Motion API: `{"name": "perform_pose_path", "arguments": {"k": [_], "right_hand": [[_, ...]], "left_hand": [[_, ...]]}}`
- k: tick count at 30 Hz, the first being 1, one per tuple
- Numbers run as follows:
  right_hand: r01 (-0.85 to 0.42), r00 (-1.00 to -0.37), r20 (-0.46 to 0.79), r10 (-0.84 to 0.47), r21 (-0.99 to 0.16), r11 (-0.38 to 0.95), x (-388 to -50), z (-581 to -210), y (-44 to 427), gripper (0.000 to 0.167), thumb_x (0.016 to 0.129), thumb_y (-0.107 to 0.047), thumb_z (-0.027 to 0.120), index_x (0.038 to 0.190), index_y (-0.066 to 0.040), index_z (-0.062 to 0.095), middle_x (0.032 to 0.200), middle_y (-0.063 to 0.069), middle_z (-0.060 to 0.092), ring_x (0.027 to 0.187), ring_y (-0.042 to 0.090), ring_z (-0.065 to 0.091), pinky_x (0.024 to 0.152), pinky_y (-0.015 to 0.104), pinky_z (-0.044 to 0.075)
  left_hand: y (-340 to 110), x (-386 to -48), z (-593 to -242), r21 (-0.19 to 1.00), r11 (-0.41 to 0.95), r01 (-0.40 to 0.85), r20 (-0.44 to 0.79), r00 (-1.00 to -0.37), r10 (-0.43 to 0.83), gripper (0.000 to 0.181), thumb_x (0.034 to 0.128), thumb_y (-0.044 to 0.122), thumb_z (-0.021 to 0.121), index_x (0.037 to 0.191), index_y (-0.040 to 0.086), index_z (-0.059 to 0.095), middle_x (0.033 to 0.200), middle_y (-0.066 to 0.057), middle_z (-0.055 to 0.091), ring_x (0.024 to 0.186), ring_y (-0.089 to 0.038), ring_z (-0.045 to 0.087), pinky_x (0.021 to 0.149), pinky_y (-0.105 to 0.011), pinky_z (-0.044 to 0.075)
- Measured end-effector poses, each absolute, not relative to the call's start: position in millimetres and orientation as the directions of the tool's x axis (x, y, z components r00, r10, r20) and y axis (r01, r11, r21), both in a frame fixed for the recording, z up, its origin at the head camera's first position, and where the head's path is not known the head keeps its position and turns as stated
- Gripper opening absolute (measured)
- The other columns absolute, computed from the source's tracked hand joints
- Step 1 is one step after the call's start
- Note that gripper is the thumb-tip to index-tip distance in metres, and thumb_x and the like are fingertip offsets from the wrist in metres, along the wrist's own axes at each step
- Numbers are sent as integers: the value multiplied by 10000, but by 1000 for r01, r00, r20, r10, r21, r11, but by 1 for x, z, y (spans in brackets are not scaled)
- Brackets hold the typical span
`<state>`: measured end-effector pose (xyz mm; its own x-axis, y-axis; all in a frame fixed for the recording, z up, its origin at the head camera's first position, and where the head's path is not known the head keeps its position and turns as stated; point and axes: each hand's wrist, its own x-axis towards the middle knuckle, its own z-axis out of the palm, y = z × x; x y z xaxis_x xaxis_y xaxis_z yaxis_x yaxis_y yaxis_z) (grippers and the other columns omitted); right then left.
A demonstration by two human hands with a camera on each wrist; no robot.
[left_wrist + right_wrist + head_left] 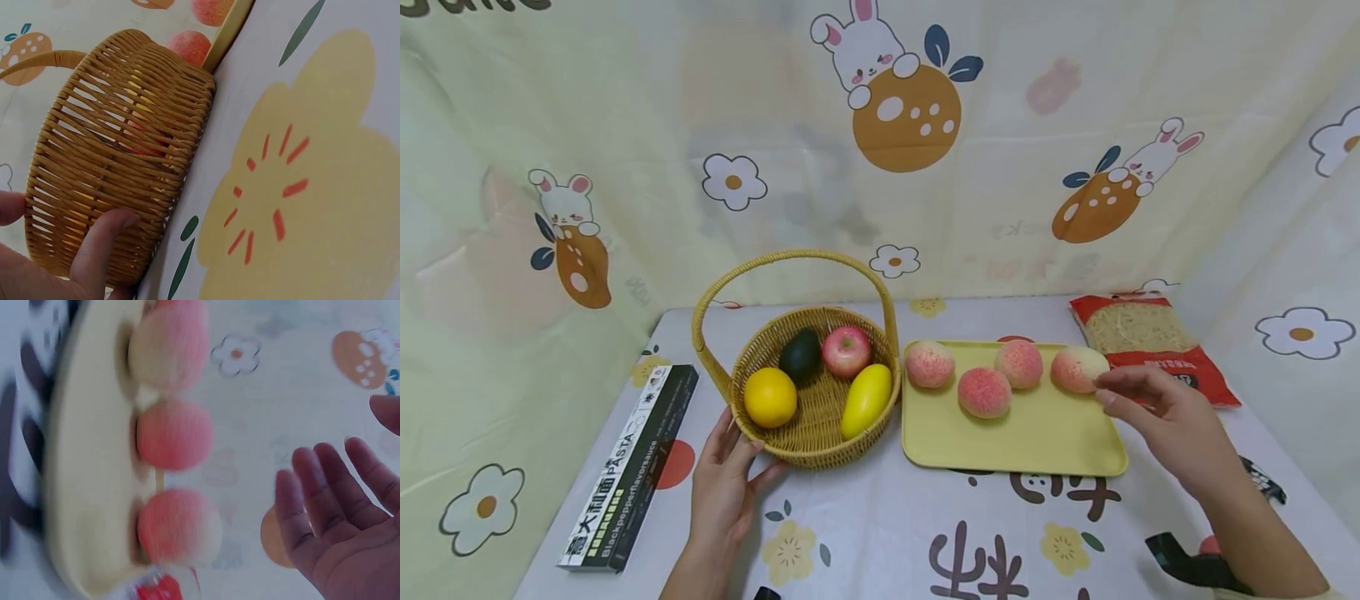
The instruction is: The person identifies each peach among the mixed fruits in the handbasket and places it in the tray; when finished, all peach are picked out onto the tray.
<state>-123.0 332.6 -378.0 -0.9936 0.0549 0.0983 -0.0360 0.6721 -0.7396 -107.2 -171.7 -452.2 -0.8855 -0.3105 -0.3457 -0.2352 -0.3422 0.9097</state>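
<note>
A wicker basket (831, 450) with a tall arched handle holds an orange (771, 397), an avocado (801, 357), a red apple (847, 352) and a yellow mango (867, 402). My left hand (724, 483) touches its left front side, fingers spread against the weave; in the left wrist view the thumb lies on the basket wall (119, 156). To the right, a yellow tray (1000, 450) carries several pink peaches (984, 393). Beside the rightmost peach (1077, 370) my right hand (1180, 429) hovers with loosely bent fingers, holding nothing; the right wrist view shows it apart from the peaches.
A black pasta box (632, 475) lies left of the basket. At the back right, a red bag of noodles (1150, 337) lies behind the tray's corner. A dark object (1262, 481) is partly hidden by my right forearm. A patterned curtain (790, 100) hangs behind.
</note>
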Motion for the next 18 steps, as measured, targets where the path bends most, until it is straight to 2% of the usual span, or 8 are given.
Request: {"name": "perform_pose_path", "arguments": {"k": [2,4,8,12,16,18], "right_hand": [[-24,-991,97,87,-794,607,-111,-384,326,344,1052,-318,647,1301,-81,658,1090,-185,697,925,-22,653,764,99,573],[-20,-990,92,106,-841,541,-100,-389,319,297,1058,-272,639,1266,-62,671,1026,-218,710,880,39,697,773,118,590],[5,-987,67,149,-899,437,-85,-399,306,226,1065,-235,627,1177,-54,703,969,-158,733,842,100,693,759,152,601],[70,-976,-12,217,-963,262,-77,-406,290,221,1053,-242,649,1023,-28,698,845,-61,687,793,151,637,688,198,576],[54,-980,-29,196,-991,122,-75,-409,272,349,1064,-186,626,799,29,551,687,31,532,683,221,544,549,324,443],[23,-988,-10,152,-997,79,-77,-408,263,427,1083,-156,576,721,30,446,631,58,438,607,250,476,519,385,367]], "left_hand": [[-171,-108,-452,911,-337,-236,-345,-886,-311,842,978,36,560,1688,363,249,1757,34,267,1444,-267,522,881,-420,664],[-170,-109,-453,913,-332,-236,-342,-887,-311,841,978,39,563,1688,360,248,1758,34,265,1444,-270,524,887,-431,661],[-169,-111,-455,917,-326,-230,-333,-892,-307,839,985,44,568,1690,361,241,1759,41,263,1442,-266,530,891,-441,658],[-169,-110,-455,919,-323,-224,-324,-897,-300,836,991,39,568,1693,350,235,1758,37,265,1440,-271,529,894,-445,656],[-168,-108,-452,938,-267,-220,-304,-893,-332,799,996,45,588,1688,286,270,1727,-16,321,1400,-281,549,894,-427,659],[-167,-106,-449,955,-203,-216,-281,-880,-383,752,990,54,620,1662,230,331,1651,-72,395,1333,-268,572,878,-368,666]]}}
